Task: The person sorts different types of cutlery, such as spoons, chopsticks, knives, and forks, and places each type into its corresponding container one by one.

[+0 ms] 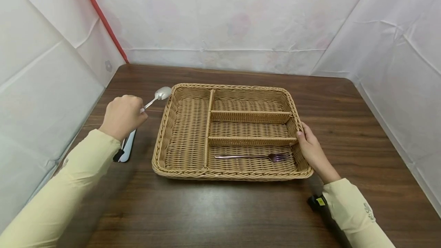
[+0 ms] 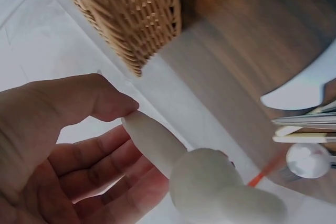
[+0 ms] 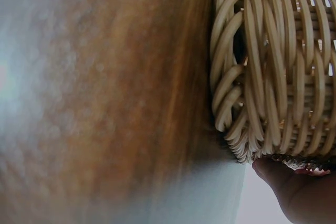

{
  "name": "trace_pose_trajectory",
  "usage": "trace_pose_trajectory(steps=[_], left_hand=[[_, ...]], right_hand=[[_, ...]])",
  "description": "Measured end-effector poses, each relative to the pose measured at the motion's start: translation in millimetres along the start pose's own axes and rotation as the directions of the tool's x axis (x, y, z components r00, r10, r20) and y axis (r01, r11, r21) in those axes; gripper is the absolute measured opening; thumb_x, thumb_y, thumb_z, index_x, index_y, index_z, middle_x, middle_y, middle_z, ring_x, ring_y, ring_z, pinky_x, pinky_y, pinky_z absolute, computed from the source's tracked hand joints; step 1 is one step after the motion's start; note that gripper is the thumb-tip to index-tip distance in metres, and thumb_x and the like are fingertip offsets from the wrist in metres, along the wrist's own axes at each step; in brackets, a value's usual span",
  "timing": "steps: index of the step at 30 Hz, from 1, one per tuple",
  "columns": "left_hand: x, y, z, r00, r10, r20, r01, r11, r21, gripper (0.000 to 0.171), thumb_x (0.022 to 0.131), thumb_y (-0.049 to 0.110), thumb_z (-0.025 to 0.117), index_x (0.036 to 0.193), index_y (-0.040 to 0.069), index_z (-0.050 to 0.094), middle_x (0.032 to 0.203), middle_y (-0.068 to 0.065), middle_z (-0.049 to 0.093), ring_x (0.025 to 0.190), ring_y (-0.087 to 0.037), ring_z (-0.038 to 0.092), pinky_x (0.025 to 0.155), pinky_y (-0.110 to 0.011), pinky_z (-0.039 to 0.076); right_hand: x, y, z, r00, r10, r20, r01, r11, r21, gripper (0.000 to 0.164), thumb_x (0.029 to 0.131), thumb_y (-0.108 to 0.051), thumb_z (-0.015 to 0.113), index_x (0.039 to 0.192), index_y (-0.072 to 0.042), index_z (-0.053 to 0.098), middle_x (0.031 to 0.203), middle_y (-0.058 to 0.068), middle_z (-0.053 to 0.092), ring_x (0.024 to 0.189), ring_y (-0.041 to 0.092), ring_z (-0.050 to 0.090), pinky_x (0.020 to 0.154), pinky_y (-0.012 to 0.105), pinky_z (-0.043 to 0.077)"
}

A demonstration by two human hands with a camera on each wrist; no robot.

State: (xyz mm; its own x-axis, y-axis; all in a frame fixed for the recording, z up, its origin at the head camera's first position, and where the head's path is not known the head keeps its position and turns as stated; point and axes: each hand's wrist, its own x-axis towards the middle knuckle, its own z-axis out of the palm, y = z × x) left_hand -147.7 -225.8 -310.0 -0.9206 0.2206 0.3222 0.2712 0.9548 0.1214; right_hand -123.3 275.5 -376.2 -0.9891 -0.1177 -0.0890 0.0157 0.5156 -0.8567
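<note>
My left hand [image 1: 124, 115] pinches a silver spoon [image 1: 163, 93] by its handle, the bowl pointing away near the tray's back left corner. In the left wrist view, thumb and fingers grip a pale, rounded piece [image 2: 202, 182] that runs off toward the lower right. My right hand [image 1: 311, 147] holds the right rim of a woven cutlery tray [image 1: 231, 176], thumb on top; in the right wrist view the thumb presses the weave [image 3: 262, 77]. A purplish fork [image 1: 275, 157] lies in the tray's front right compartment, tines to the right.
Beside the tray on the left, a pale flat utensil [image 1: 128, 146] lies partly under my left forearm. The left wrist view shows several utensils [image 2: 307, 121] and another spoon bowl [image 2: 308, 160]. White sheets [image 1: 241, 22] hang around the brown table [image 1: 213, 209].
</note>
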Motion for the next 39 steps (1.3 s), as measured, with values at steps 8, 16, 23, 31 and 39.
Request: trace_pose_trajectory(steps=[8, 16, 23, 31, 39], left_hand=[[23.7, 15.5, -3.4, 0.997, 0.076, -0.008, -0.075, 0.997, 0.018, 0.011, 0.067, 0.001, 0.060, 0.058, 0.005, 0.055, 0.054, -0.008, 0.051, 0.045, -0.031, 0.045, 0.042, -0.051, 0.041], [52.0, 34.1, 0.0, 0.989, 0.140, 0.038, -0.141, 0.990, 0.008, 0.022, 0.071, 0.004, 0.062, 0.056, 0.008, 0.047, 0.056, -0.004, 0.045, 0.050, -0.020, 0.037, 0.042, -0.042, 0.040], [71.8, 57.5, 3.3, 0.977, 0.194, 0.093, -0.193, 0.981, -0.021, 0.025, 0.068, -0.002, 0.056, 0.056, 0.012, 0.040, 0.056, 0.000, 0.037, 0.052, -0.016, 0.031, 0.044, -0.035, 0.033], [94.3, 91.8, 10.7, 0.953, 0.273, 0.130, -0.270, 0.962, -0.041, 0.029, 0.068, -0.003, 0.056, 0.056, 0.014, 0.036, 0.057, -0.001, 0.039, 0.054, -0.016, 0.032, 0.048, -0.033, 0.036], [115.9, 126.2, 23.6, 0.926, 0.334, 0.176, -0.321, 0.942, -0.094, 0.026, 0.071, -0.005, 0.057, 0.059, 0.012, 0.041, 0.058, -0.001, 0.041, 0.054, -0.015, 0.033, 0.050, -0.031, 0.038]], right_hand=[[1.2, -0.4, 1.8, 1.000, 0.011, 0.008, -0.011, 1.000, -0.011, 0.054, 0.105, -0.023, 0.025, 0.151, -0.001, 0.007, 0.151, 0.030, 0.016, 0.138, 0.044, 0.015, 0.107, 0.059, 0.018], [1.4, -2.0, 1.7, 1.000, 0.004, 0.000, -0.004, 1.000, -0.011, 0.053, 0.105, -0.020, 0.026, 0.151, 0.000, 0.008, 0.151, 0.031, 0.016, 0.139, 0.043, 0.015, 0.108, 0.058, 0.017], [0.6, -0.6, 1.2, 1.000, 0.001, 0.006, -0.001, 1.000, -0.011, 0.054, 0.105, -0.020, 0.026, 0.151, 0.001, 0.007, 0.151, 0.031, 0.015, 0.139, 0.043, 0.014, 0.108, 0.057, 0.017], [0.0, 1.4, 0.8, 1.000, 0.001, 0.001, -0.001, 1.000, -0.010, 0.054, 0.105, -0.022, 0.026, 0.151, 0.001, 0.007, 0.151, 0.031, 0.016, 0.138, 0.044, 0.015, 0.108, 0.059, 0.018], [-0.8, 4.1, 4.2, 1.000, 0.012, 0.001, -0.012, 1.000, -0.002, 0.054, 0.105, -0.024, 0.027, 0.151, -0.002, 0.009, 0.151, 0.029, 0.018, 0.138, 0.044, 0.018, 0.107, 0.059, 0.020]])
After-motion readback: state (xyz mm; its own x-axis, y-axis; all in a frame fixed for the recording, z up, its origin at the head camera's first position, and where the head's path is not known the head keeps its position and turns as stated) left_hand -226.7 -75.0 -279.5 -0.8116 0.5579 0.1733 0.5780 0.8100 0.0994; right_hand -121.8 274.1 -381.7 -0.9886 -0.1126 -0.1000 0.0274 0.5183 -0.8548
